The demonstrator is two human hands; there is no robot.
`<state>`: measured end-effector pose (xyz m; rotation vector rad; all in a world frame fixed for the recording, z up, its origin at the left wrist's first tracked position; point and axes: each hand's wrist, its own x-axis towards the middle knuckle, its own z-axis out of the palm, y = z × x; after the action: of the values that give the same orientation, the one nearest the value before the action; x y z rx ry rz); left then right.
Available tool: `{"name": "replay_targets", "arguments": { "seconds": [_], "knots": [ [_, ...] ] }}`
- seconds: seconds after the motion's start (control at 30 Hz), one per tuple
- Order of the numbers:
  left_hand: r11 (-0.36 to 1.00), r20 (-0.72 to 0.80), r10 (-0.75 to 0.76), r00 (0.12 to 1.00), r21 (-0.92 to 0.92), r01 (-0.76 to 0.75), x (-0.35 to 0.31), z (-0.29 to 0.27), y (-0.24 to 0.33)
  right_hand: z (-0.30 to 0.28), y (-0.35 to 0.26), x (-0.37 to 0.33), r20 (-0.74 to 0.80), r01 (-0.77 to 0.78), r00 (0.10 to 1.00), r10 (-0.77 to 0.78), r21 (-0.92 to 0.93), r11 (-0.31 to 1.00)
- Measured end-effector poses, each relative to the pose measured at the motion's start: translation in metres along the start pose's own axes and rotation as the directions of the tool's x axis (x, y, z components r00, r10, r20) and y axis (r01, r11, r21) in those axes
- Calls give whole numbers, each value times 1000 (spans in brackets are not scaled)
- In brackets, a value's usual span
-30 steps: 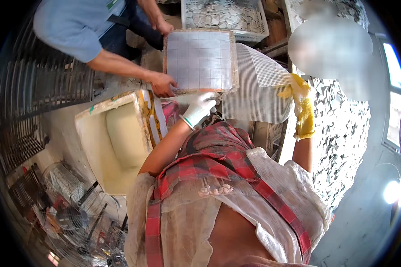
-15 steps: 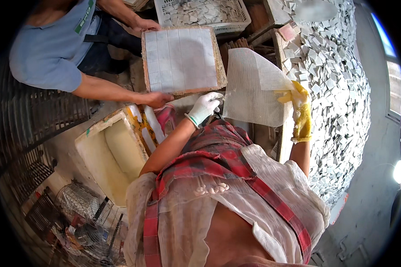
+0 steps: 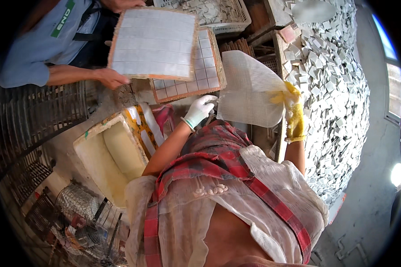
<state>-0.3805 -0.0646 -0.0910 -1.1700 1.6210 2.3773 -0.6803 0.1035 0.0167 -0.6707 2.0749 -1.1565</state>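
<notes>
1. The right hand [image 3: 293,107], gloved in yellow, grips the right edge of the mesh [image 3: 249,89].
2. The left hand [image 3: 198,112], gloved in white, is near the mesh's left edge; whether it touches cannot be told.
3. Far left, a co-worker's hands [image 3: 112,78] hold a tiled board [image 3: 153,42], partly covering a second board [image 3: 208,69].
4. Beyond sits a crate [image 3: 230,27] of tile pieces.
5. Right, loose tiles [image 3: 336,107] form a heap.
6. Left, a foam box [image 3: 122,149] lies open.
</notes>
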Motion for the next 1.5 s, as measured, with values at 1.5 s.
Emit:
{"name": "replay_targets", "arguments": {
  "seconds": [1.5],
  "knots": [
    [909,-783,227,579,384,163,7,-214,-96,273,22,148,453,-262,891,6,503,824]
  ]
}}
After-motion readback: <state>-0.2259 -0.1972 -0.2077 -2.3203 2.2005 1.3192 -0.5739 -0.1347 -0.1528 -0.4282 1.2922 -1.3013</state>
